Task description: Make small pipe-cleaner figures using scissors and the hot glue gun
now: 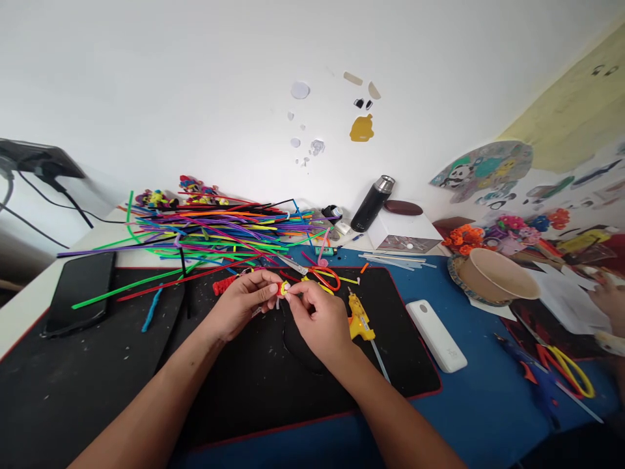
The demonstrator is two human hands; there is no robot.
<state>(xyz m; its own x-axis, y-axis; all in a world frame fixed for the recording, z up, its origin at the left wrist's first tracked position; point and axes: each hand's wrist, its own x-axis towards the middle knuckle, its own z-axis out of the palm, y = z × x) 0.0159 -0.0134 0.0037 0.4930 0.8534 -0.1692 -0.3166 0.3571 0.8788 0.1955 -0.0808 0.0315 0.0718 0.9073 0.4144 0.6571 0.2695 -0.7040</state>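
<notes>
My left hand [244,298] pinches a small red and yellow fuzzy pipe-cleaner piece [282,288] between thumb and fingers, above the black mat [244,397]. From the other side, my right hand [319,322] has its thumb and fingertips closed at the same piece, with a small pale bit showing there. Fingers hide much of it. A coiled red pipe cleaner [224,284] lies just left of my left hand. Orange-handled scissors [331,279] lie behind my right hand. To its right rests a yellow glue gun [360,316] with a glue stick in it.
Many coloured pipe cleaners [219,228] are heaped at the back left. A black phone [81,290] lies left. A black flask [372,205] leans by a white box [407,231]. A white power bank [436,335] and bowl [505,272] stand right. Another person's hand [610,299] is far right.
</notes>
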